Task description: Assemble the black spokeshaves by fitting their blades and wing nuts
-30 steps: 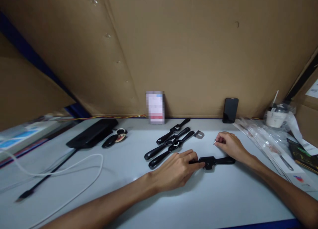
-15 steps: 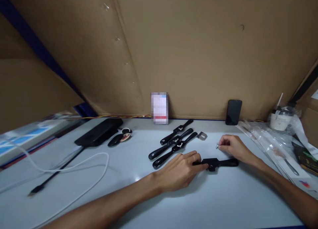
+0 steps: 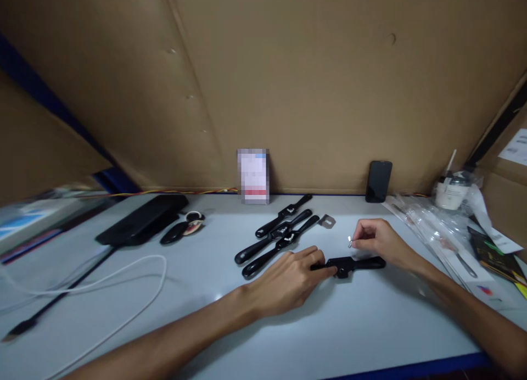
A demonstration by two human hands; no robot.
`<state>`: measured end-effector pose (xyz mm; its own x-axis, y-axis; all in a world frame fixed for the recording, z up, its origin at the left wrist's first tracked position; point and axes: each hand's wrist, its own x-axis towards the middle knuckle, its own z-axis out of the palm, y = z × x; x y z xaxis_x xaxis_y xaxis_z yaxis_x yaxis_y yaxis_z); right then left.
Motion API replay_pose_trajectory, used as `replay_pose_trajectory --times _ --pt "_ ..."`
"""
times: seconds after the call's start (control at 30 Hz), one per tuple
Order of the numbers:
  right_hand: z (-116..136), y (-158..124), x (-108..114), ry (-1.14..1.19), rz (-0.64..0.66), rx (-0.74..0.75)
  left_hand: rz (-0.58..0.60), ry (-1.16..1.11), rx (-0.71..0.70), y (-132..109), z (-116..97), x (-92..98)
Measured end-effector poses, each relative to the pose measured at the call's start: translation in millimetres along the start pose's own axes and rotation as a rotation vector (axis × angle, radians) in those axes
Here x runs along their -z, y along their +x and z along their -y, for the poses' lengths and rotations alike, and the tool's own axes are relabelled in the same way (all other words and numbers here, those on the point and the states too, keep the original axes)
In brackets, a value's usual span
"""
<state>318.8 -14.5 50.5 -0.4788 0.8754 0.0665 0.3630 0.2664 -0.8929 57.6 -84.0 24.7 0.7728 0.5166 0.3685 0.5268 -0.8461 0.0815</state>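
My left hand (image 3: 294, 273) is closed round the left handle of a black spokeshave (image 3: 342, 267), its index finger lying against the middle body. The spokeshave rests flat on the table, its right handle free. Just above that handle, my right hand (image 3: 373, 238) pinches a small silver screw (image 3: 349, 241) between thumb and fingertips, apart from the tool. Three more black spokeshaves lie slantwise beyond my left hand: a far one (image 3: 284, 216), a middle one (image 3: 274, 236) and a near one (image 3: 280, 245). Beside them is a flat metal blade (image 3: 328, 221) with a slot.
A phone (image 3: 379, 181) and a blurred-out screen (image 3: 253, 177) lean on the cardboard wall. At left lie a black case (image 3: 142, 221), keys (image 3: 175, 233) and a white cable (image 3: 158, 281). Plastic packets (image 3: 444, 237) and a wrapped cup (image 3: 452, 193) stand at right.
The whole view has shifted, so things sit further left in the picture. My right hand has brought the screw slightly closer to the spokeshave's body; my left hand keeps its hold.
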Motion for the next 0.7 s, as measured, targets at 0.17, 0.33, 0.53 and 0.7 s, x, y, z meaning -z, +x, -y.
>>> replay_pose_trajectory --times 0.17,0.33,0.53,0.7 --pt "21.5 -14.8 -6.6 -0.030 0.160 -0.010 0.002 -0.039 0.006 0.5 -0.3 1.4" --pt "27.9 -21.3 -21.2 -0.139 0.137 0.017 -0.017 -0.042 0.000 1.2 -0.3 1.2" --pt "24.5 -22.7 -32.2 -0.215 0.110 0.053 -0.047 -0.093 0.010 -0.4 1.5 0.2" --pt "31.2 -26.4 -33.9 -0.351 0.112 0.125 -0.055 -0.155 0.196 4.4 -8.9 -7.3"
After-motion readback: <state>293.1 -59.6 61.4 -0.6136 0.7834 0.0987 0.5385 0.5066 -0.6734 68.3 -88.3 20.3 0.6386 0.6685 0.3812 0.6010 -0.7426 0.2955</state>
